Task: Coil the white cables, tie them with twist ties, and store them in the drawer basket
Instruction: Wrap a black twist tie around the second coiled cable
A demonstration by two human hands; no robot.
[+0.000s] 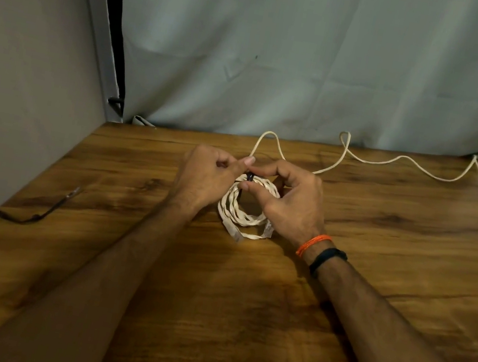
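Note:
A coiled white cable point(238, 212) lies on the wooden table point(277, 283), its two plug ends sticking out at the near side. A dark twist tie point(249, 178) wraps the coil's far edge. My left hand point(208, 175) pinches the tie from the left between thumb and fingertips. My right hand point(292, 199) pinches it from the right, thumb inside the coil and forefinger over the top. A second white cable point(401, 160) lies loose and uncoiled along the table's back edge.
Another dark twist tie point(27, 215) lies bent near the table's left edge. A grey wall panel stands at the left and a pale curtain point(316, 60) hangs behind the table. No drawer basket is in view.

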